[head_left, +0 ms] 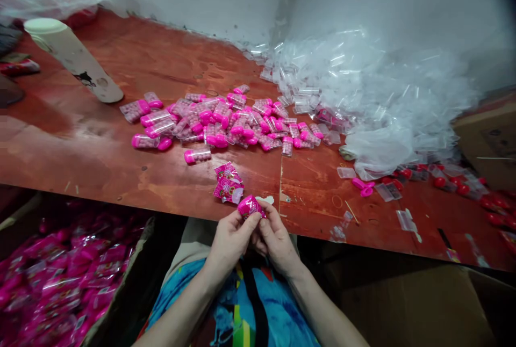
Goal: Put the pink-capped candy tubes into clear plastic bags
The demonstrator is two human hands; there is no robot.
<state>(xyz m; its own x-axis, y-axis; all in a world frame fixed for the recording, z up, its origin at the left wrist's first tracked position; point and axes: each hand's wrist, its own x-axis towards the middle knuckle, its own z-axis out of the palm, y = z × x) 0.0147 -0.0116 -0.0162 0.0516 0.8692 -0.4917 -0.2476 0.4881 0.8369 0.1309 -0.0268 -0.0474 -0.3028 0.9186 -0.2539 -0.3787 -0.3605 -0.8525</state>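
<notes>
Left hand [229, 239] and right hand [276, 239] both pinched shut on pink packet [250, 207], long axis 10-to-4 o'clock, bench [121, 175] edge, labels [228, 183] at 11, capsule pile [226, 121] at 12

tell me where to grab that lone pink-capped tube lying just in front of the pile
Grip the lone tube across its clear middle, coming from above with thumb and finger on its long sides. It lies flat on the table, apart from the pile, so both sides look free.
</notes>
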